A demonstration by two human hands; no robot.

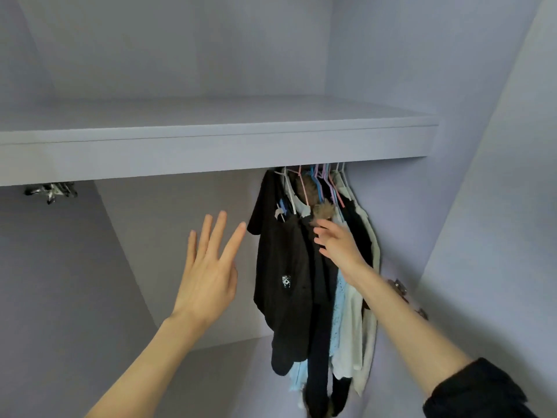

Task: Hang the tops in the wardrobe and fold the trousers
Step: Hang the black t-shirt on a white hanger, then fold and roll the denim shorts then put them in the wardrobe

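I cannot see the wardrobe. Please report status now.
Left hand open, holds nothing. Right hand open, fingers at the hanging tops. Tops bunched at right under the shelf. Nothing in the way.

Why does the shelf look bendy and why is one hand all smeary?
In the head view, the wide-angle lens curves the shelf edge and slants the wardrobe walls; the right hand is smeared by motion blur against the hanging tops, while the left hand looks sharper; the light is soft and dim, with no glare.
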